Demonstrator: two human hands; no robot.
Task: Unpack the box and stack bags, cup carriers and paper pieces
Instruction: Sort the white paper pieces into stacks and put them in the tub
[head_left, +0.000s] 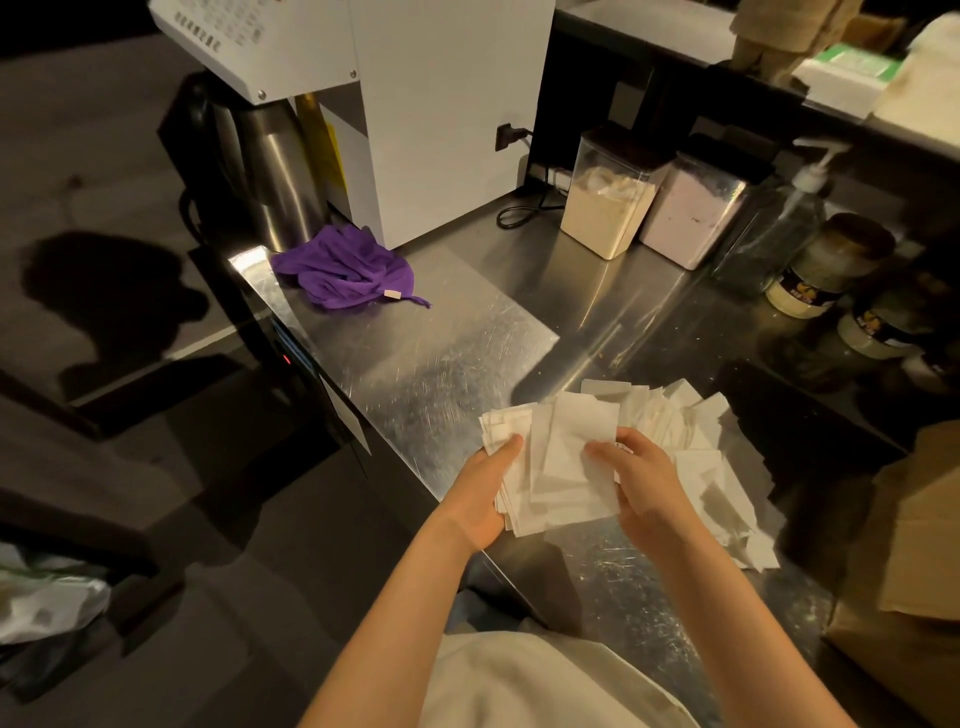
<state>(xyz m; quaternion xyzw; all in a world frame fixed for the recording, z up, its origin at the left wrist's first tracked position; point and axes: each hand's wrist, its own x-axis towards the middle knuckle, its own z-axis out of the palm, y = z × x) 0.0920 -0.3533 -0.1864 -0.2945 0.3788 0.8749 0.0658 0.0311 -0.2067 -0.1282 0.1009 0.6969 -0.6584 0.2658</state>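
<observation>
I hold a loose bundle of white paper pieces (563, 467) over the near edge of the steel counter (441, 343). My left hand (485, 493) grips the bundle from its left side, thumb on top. My right hand (641, 480) holds the right side, thumb pressed on the top sheet. More white paper pieces (717, 467) lie scattered in a heap on the counter just right of my hands. A brown cardboard box (904, 561) stands at the right edge, partly out of view.
A purple cloth (345, 267) lies at the counter's far left corner by a white machine (447, 104) and a steel jug (275, 171). Two clear powder containers (608, 202), a pump bottle (779, 218) and jars (826, 270) line the back right.
</observation>
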